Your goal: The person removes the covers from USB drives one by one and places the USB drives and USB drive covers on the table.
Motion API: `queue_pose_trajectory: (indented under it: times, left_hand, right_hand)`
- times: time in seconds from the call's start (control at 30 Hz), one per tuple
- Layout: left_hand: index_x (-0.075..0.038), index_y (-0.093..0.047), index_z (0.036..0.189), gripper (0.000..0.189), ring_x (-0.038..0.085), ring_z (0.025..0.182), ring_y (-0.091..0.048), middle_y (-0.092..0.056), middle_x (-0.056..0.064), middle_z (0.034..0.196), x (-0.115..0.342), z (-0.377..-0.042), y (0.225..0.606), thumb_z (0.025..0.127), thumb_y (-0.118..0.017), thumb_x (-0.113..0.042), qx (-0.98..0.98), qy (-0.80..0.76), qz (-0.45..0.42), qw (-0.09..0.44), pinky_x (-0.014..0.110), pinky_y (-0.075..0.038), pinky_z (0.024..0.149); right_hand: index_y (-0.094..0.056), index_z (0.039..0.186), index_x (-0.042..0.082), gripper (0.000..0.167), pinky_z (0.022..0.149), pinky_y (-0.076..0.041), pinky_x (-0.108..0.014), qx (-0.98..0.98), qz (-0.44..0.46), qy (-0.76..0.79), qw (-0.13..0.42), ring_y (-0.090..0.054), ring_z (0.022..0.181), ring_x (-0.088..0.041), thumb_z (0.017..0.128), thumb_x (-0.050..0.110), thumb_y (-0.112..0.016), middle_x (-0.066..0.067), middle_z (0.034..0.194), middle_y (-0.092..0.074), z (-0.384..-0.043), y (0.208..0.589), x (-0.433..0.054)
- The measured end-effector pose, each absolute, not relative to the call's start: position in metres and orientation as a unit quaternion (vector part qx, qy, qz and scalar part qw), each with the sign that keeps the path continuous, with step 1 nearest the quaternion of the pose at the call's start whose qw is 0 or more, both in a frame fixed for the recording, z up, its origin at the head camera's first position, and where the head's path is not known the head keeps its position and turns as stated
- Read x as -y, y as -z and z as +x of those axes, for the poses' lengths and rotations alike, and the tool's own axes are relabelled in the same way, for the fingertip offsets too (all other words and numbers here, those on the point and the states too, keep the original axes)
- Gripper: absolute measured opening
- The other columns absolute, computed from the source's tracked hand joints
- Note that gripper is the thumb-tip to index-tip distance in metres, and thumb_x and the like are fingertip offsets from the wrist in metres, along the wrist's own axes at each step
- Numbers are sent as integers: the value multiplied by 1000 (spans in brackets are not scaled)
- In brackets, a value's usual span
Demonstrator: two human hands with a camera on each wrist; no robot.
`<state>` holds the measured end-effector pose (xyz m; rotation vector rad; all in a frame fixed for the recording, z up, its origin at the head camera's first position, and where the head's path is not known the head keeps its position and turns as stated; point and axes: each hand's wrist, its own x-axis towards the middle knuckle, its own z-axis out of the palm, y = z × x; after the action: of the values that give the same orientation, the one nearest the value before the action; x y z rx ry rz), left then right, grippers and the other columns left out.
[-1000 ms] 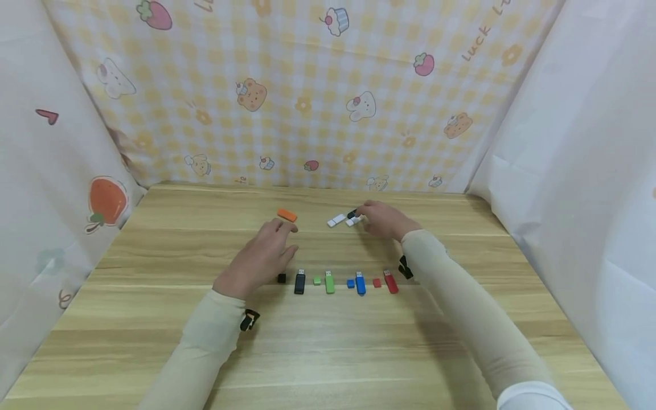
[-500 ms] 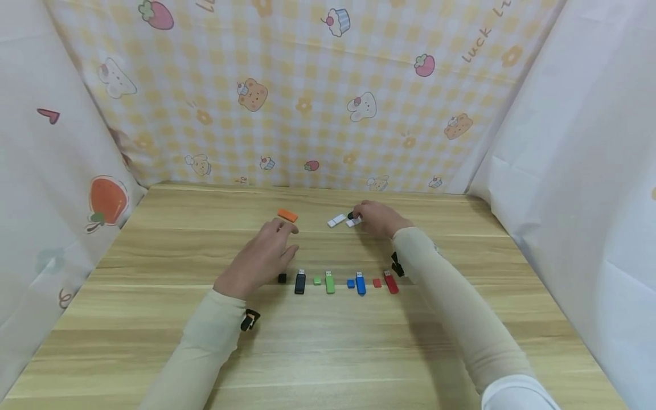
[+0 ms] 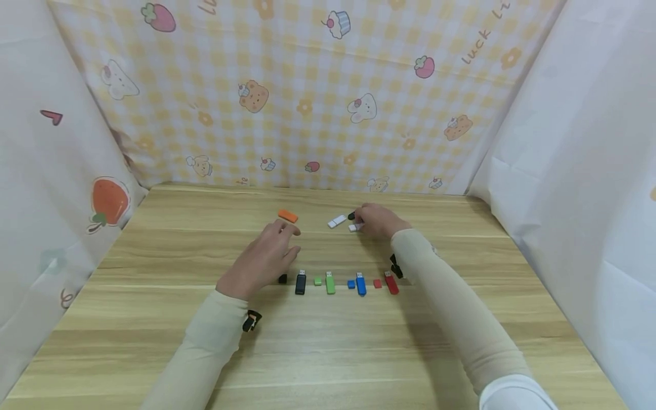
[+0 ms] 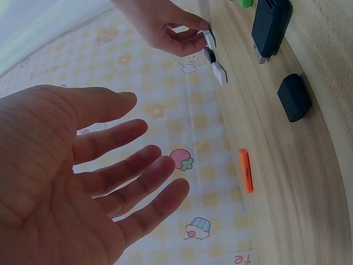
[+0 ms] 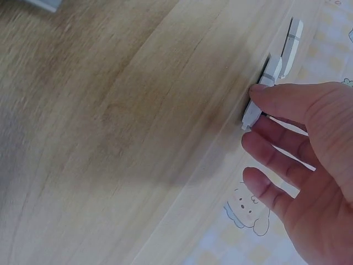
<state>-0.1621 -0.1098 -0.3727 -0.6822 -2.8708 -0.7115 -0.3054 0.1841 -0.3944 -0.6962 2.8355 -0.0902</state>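
My right hand (image 3: 379, 221) pinches a white USB stick (image 5: 268, 76) between thumb and fingers near the back of the table. A second white USB stick (image 3: 336, 221) lies just left of it. A small black piece (image 3: 351, 216), partly hidden by my fingers, sits behind the pinched stick. My left hand (image 3: 263, 256) hovers with loosely bent fingers and holds nothing. An orange USB stick (image 3: 288, 216) lies beyond its fingertips, and a black cap (image 4: 294, 97) is beside it on the near side.
Uncapped USB sticks stand in a front row beside their caps: black (image 3: 300, 283), green (image 3: 330, 283), blue (image 3: 361, 283) and red (image 3: 392, 283). A patterned curtain (image 3: 307, 131) hangs behind the wooden table (image 3: 328, 353), with white cloth at both sides.
My right hand has shifted slightly left and taken hold of the white USB stick, which has moved a little toward me. My left hand has stayed nearly still.
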Motion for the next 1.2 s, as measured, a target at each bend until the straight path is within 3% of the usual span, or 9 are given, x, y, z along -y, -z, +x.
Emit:
queue_pose_trajectory:
  times: [0.3,0.53,0.87,1.03,1.2]
  left_hand:
    - [2,-64,137,34,34,120,-62,-61,22,140,110,-163,373,108,-66,-17,947,229,-221,46,44,-63,91]
    - [4,-61,139,37,34,120,-62,-61,22,140,109,-163,371,108,-65,-16,944,233,-228,56,45,-62,92]
    - [-2,-57,148,43,35,141,-57,-57,19,153,82,-166,353,110,-63,-23,941,260,-214,34,51,-56,111]
    - [-2,-57,150,46,36,146,-54,-56,19,156,68,-169,347,107,-68,-17,941,264,-210,32,51,-53,116]
    - [1,-60,147,49,35,142,-59,-62,18,152,58,-172,347,102,-76,-12,936,267,-225,40,49,-55,113]
  right_hand:
    - [-71,110,4,10,89,-59,-40,-962,-250,50,97,-68,95,-24,104,12,-69,-10,108,-74,-303,390,-188]
    - [-70,113,5,13,90,-59,-41,-955,-271,108,56,-66,98,-24,102,13,-72,-10,111,-72,-282,369,-177]
    - [-74,111,6,13,91,-59,-42,-940,-269,210,-16,-65,102,-26,100,12,-77,-8,111,-73,-240,361,-168]
    - [-73,116,5,18,93,-59,-43,-930,-283,229,-53,-66,106,-29,100,12,-77,-10,117,-74,-225,357,-165]
    - [-72,114,5,15,93,-58,-43,-921,-296,239,-78,-64,104,-28,100,10,-77,-9,114,-74,-212,351,-165]
